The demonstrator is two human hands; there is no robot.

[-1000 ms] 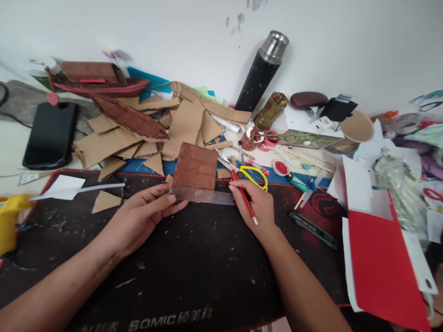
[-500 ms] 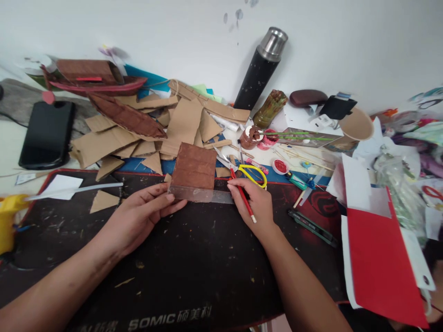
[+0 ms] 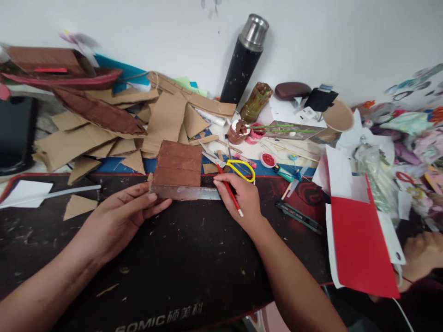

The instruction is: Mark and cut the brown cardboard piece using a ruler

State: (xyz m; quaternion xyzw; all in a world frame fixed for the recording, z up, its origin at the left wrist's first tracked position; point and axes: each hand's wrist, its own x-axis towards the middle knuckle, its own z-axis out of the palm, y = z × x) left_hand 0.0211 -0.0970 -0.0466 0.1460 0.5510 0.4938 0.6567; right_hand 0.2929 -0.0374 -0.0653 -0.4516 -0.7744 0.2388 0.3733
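A square of brown-painted cardboard [image 3: 177, 162] lies before me on the dark desk mat. Across its near edge runs a clear plastic ruler [image 3: 209, 194]. My left hand [image 3: 121, 214] is closed on the ruler's left end, thumb on top, at the corner of the square. At the other end, my right hand [image 3: 244, 200] has a red pencil [image 3: 232, 196] in its fingers, point away from me, and also touches the ruler. Just beyond that hand lie scissors [image 3: 241, 169] with yellow handles, their blades toward the square.
Cardboard scraps [image 3: 76, 145] and brown model boats [image 3: 98, 110] crowd the back left. A black flask [image 3: 242, 62] stands against the wall. Right of my hand lie a utility knife [image 3: 299, 216] and red paper [image 3: 363, 249]. Another person's hand [image 3: 424, 253] shows at the right edge.
My view has swung right, so everything sits farther left in it. Both hands keep their hold on ruler and pencil. Another person's hand now shows more fully at the right edge.
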